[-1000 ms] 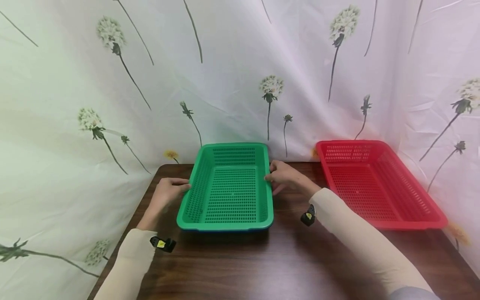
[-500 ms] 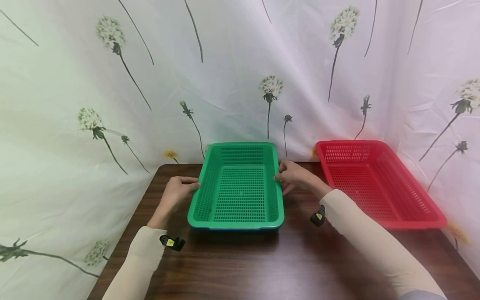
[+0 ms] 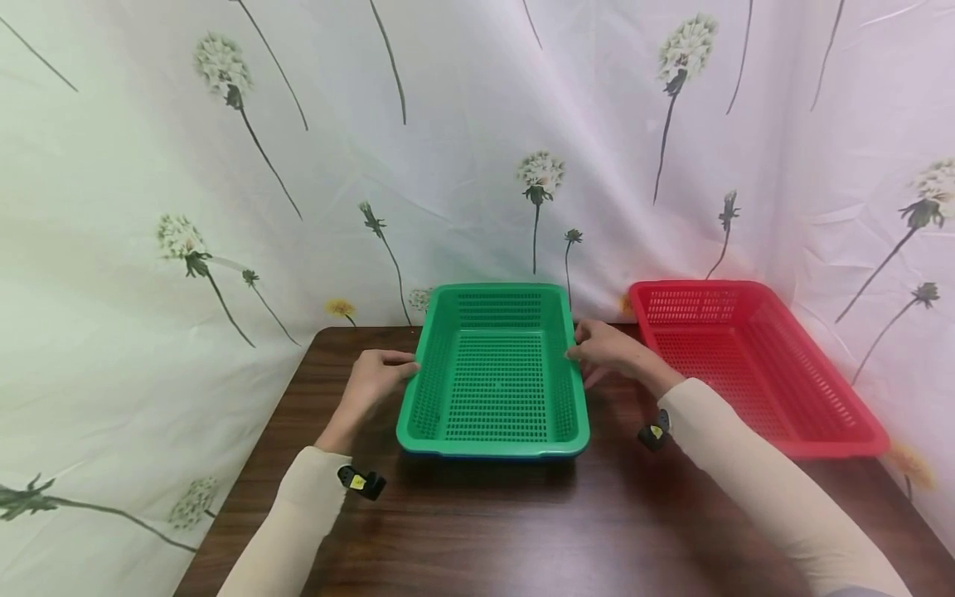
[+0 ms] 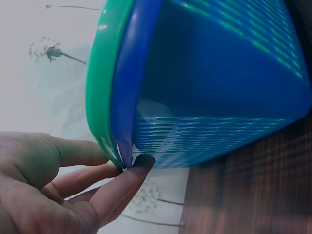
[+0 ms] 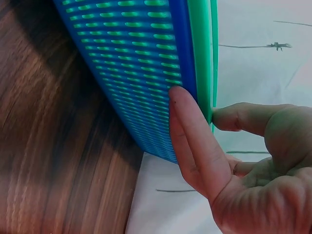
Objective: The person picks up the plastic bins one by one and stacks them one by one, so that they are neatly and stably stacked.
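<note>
A green plastic basket [image 3: 498, 385] sits nested in a blue basket [image 4: 214, 63], whose rim shows just under the green one. My left hand [image 3: 375, 383] pinches both rims at the left side, thumb and fingers on either face of the edge in the left wrist view. On the opposite side, my right hand [image 3: 603, 350] grips the rims too. Its thumb lies on the green rim, while its fingers [image 5: 195, 131] reach under the edge along the blue slotted wall. The green basket holds nothing. Most of the blue basket is hidden from the head view.
To the right, a red basket [image 3: 839, 444] stands on the dark wooden table [image 3: 477, 531], near my right forearm. Close behind the table hangs a white curtain [image 3: 462, 166] printed with dandelions. A black wrist camera [image 3: 361, 481] sits on each sleeve.
Both hands have carried the nested green and blue baskets steadily to the right, towards the red basket. Their grip on the rims looks the same. The red basket has not moved.
</note>
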Demonstrator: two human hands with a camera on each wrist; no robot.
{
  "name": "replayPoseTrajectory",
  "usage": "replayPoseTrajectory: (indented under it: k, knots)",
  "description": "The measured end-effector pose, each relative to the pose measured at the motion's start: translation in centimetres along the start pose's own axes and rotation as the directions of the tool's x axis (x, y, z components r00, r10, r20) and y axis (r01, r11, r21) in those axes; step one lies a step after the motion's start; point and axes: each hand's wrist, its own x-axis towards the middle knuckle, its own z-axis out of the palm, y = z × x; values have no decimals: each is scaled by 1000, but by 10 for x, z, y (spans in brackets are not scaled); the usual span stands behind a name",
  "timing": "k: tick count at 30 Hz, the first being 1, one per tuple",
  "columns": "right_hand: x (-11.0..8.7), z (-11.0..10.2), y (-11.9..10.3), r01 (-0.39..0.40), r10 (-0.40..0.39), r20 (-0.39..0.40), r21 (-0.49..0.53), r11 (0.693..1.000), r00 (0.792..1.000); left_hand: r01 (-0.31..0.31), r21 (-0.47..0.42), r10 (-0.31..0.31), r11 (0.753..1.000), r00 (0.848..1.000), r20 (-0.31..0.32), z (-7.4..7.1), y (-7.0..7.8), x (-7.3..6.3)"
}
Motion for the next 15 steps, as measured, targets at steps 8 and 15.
replayPoseTrajectory:
  k: [8, 15]
  knots:
    - [-5, -11, 9, -31, 31, -18, -17, 999, 999, -9, -12, 10, 1000, 1000, 14, 13, 6, 3]
    - [-9, -20, 13, -54, 53, -33, -41, 998, 998, -12, -26, 13, 1000, 1000, 24, 22, 9, 7]
